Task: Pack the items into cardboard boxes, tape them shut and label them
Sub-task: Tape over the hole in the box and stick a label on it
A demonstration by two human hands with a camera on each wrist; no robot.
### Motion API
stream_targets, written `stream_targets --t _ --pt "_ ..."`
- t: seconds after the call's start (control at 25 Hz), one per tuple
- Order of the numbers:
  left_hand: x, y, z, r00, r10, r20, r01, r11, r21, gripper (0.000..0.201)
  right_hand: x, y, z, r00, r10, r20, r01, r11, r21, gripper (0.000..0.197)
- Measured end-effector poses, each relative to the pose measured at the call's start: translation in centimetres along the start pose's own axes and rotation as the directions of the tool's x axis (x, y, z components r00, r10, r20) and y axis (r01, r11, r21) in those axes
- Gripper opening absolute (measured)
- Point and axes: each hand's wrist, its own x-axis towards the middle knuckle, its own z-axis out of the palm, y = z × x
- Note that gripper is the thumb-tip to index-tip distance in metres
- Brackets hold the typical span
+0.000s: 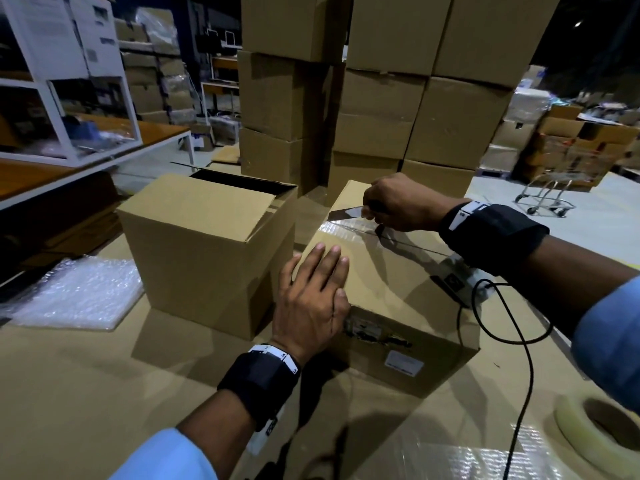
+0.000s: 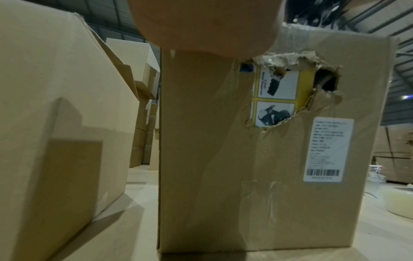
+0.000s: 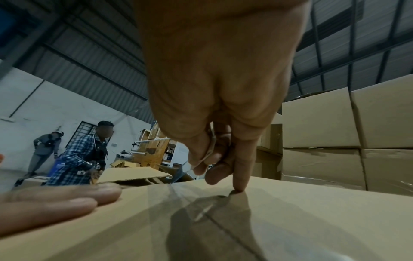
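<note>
On top of the closed brown cardboard box [image 1: 377,271] with the torn hole in its near side, both hands are at work. The left hand [image 1: 311,299] lies flat, fingers straight, pressing the lid down at the near left corner. The right hand [image 1: 398,202] is up at the far edge, thumb and fingers pinching the free end of a clear strip of packing tape [image 1: 349,213], one fingertip [image 3: 239,187] planted on the lid.

Here's the relation that matters: the tape's long axis follows the lid's centre seam, from the near edge away to the far edge, and its loose end hangs just past that far edge, right in the right hand's pinch. So the right hand is the nearer one; my read is it folds that end down over the far side while the left keeps the flaps flat.

Just beside it on the left stands a second plain brown cardboard box [image 1: 207,251], flaps open at the back. Everything rests on a worktop covered in flat cardboard sheet [image 1: 86,393]. A sheet of bubble wrap [image 1: 79,292] lies by the left edge, a roll of clear tape [image 1: 602,431] at the near right corner. Stacked brown cartons [image 1: 381,98] rise behind; a white printed label [image 2: 327,148] already sits on the torn side.
</note>
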Motion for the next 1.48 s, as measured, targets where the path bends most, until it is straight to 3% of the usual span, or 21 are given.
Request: stream_targets --t 0.52,1.48 --pt "0.2 -0.1 0.3 1.000 0.005 -0.018 -0.005 1.000 0.017 0.057 0.1 1.5 -0.5 0.997 0.027 0.078 -0.032 0.998 0.059 0.021" --pt "0.9 -0.4 1.3 1.000 0.022 -0.018 -0.021 0.998 0.054 0.052 -4.2 4.8 -0.3 0.997 0.030 0.066 -0.030 1.000 0.007 0.016"
